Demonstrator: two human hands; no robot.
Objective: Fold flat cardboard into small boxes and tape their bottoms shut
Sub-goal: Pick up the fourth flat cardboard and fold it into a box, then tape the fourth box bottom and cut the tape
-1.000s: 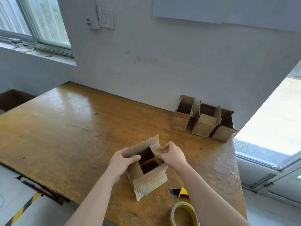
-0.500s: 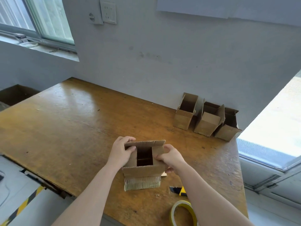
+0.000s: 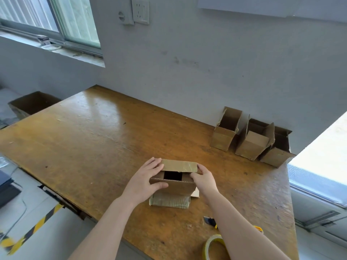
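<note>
the cardboard box stands on the table between both hands. the left hand grips its left side and the right hand its right, thumbs on the near flap, fingers on the far flap. beyond the box to the right, three folded boxes stand along the wall. nearer than the box, a knife and a tape roll lie by the right forearm.

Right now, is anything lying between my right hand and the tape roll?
Yes. A utility knife lies on the table between the right hand, on the half-folded box, and the tape roll at the near edge; the forearm partly covers it.
</note>
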